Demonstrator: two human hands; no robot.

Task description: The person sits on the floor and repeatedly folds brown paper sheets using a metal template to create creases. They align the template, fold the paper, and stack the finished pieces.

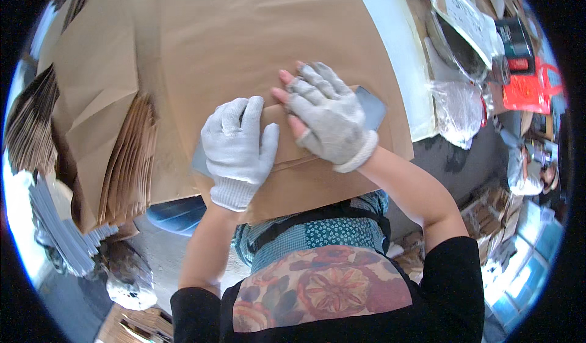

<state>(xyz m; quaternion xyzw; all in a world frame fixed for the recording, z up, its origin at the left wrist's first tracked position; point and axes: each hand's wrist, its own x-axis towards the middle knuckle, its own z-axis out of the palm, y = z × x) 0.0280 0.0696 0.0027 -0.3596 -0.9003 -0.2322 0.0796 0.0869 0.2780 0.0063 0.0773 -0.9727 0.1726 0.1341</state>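
Your left hand (239, 149) flat, open on brown paper sheet (244, 44) | right hand (326, 114) beside it, flat, grip holding nothing

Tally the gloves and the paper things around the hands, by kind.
Grey gloves: 2, on the left hand and the right hand
Big brown sheet: 1
Brown folded piece under both hands: 1
Stack of folded brown bags: 1
Total: 5

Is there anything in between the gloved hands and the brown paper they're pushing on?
Nothing visible. The left hand and right hand, both in grey gloves, lie flat, directly on the folded brown paper. Only the gloves themselves separate skin from paper; the right fingertips poke out bare.
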